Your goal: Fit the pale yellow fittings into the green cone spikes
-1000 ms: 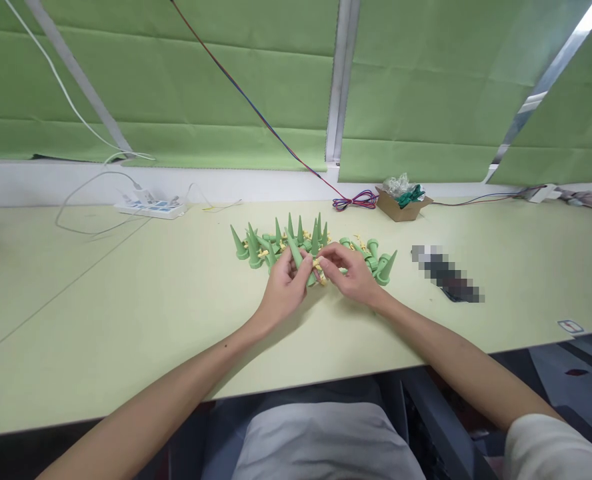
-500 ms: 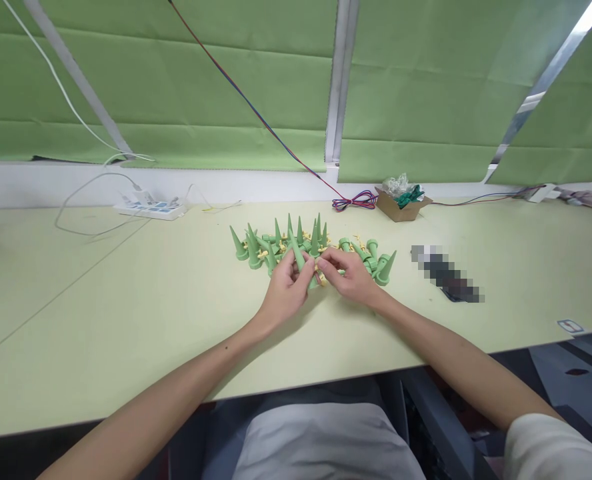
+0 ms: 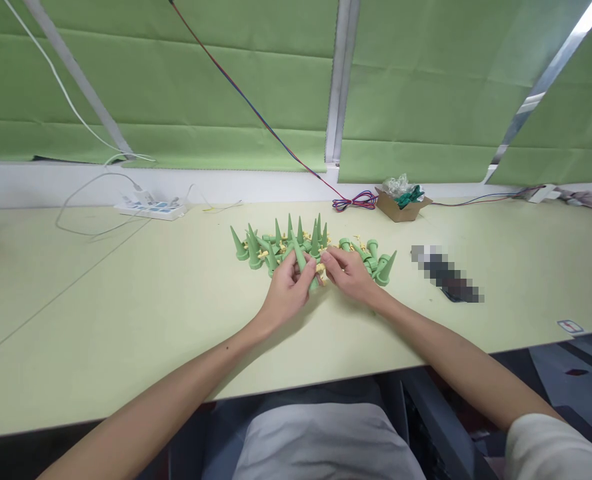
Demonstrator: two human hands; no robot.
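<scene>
My left hand is closed around a green plastic plant-watering spike, its pointed end tilted up and away from me. A small yellow valve piece shows at the spike's side, by my left thumb. Just right of it, the fingertips of my right hand are pinched together; whatever lies between them is hidden. Behind both hands stand several more green spikes, points up, with small yellow pieces among them. Right of my right hand, more green parts lie together, and one spike leans to the right.
A small cardboard box with clear plastic and green material stands by the wall. Left of it lies a coil of red and blue wire. A white power strip sits at the back left. A blurred-out dark object lies at right.
My right fingertips have shifted slightly right and up, uncovering more of the yellow valve piece. My left hand still holds the spike in nearly the same place.
</scene>
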